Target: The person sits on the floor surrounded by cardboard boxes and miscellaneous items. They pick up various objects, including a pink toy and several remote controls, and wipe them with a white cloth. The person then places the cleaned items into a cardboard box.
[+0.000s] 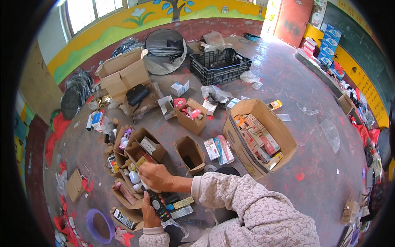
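Note:
My left hand (150, 213) grips a black remote control (156, 206) with a round button pad and coloured keys. Close above its far end is my right hand (156, 177), fingers curled on a white cloth or tissue (150, 187) that is mostly hidden. A yellow remote control (183, 203), a grey one (181, 212) and a dark one (192, 222) lie on the floor to the right of my left hand. Another grey remote control (124, 218) sits in a small open cardboard box (139, 213) at the left. White bulbs (134, 177) rest in a box beside my right hand.
Several open cardboard boxes (190, 154) stand around me. A large carton (228, 132) holds many small packages. Beyond are a black plastic crate (220, 69) and a tall carton (123, 71). A purple basin (89, 223) sits lower left. Plastic bags (329, 136) litter the floor.

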